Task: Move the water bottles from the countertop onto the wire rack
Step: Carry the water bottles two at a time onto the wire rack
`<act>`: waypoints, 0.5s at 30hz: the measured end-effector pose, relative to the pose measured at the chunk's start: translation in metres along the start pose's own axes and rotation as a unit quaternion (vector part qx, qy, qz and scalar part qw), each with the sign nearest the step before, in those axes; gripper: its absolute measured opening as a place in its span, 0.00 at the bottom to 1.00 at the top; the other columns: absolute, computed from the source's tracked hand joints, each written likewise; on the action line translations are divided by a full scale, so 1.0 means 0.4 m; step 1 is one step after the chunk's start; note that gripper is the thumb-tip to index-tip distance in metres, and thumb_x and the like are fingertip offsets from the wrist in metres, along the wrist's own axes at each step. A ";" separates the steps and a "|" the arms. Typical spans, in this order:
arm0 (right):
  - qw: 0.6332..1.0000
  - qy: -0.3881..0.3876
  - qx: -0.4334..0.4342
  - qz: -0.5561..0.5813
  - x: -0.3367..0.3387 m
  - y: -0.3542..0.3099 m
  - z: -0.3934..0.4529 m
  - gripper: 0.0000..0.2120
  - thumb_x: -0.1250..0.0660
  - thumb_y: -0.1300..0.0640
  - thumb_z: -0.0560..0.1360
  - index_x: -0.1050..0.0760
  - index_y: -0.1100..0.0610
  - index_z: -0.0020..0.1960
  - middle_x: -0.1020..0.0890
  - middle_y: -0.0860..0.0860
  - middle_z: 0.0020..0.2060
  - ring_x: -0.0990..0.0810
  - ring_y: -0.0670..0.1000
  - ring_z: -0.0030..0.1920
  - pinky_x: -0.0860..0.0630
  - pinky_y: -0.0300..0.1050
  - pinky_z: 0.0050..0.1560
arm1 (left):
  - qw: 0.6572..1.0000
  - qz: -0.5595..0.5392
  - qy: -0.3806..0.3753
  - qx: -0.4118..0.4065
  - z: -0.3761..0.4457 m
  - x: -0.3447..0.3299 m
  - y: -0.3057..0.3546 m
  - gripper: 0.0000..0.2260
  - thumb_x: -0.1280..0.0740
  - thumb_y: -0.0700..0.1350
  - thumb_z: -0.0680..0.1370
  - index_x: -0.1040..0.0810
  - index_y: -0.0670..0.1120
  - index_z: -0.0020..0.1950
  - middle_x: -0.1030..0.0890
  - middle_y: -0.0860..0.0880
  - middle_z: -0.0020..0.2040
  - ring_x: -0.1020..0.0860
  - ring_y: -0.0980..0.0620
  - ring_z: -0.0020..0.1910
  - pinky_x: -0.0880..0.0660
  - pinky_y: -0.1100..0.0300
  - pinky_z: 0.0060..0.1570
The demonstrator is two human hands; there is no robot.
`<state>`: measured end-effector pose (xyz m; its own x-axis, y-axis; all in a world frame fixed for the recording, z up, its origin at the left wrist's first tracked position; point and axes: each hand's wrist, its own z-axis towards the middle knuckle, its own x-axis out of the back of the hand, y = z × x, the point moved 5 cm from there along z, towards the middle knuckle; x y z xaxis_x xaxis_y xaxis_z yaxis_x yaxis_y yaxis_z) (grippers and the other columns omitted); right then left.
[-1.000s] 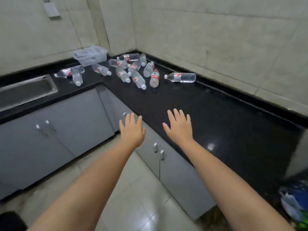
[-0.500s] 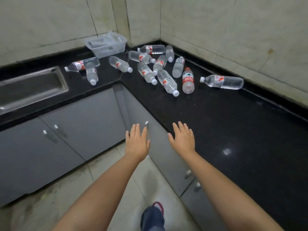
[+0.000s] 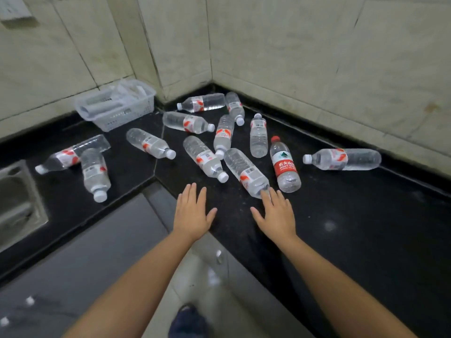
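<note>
so both our hands reach over the black countertop (image 3: 366, 240) with fingers straight and spread, gripping nothing. our right hand (image 3: 278, 214) has its fingertips at the capped end of the nearest bottle (image 3: 246, 172), which lies on its side just left of the red-capped bottle (image 3: 285, 164); whether they touch it we cannot tell. our left hand (image 3: 194, 213) hovers left of that bottle, probably ready for the next one. the other water bottles (image 3: 202, 156) lie scattered beyond, toward the corner and the white basket (image 3: 117, 103). no wire rack shows.
</note>
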<state>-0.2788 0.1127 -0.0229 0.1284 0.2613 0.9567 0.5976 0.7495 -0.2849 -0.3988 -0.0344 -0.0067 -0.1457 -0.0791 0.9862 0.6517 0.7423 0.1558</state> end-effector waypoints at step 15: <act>0.978 0.000 -0.206 -0.033 -0.067 -0.125 0.401 0.34 0.35 0.42 0.71 0.37 0.59 0.70 0.25 0.60 0.62 0.24 0.61 0.59 0.28 0.53 0.57 | 0.947 0.024 -0.090 -0.307 0.593 -0.062 -0.104 0.38 0.63 0.65 0.76 0.25 0.43 0.63 0.25 0.39 0.65 0.29 0.41 0.67 0.40 0.49 0.69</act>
<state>-0.4392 0.1659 -0.0440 0.0785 0.2199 0.9724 0.8730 0.4559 -0.1736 -0.5989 0.0944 -0.0511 -0.1925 0.1007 0.9761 0.9627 0.2119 0.1680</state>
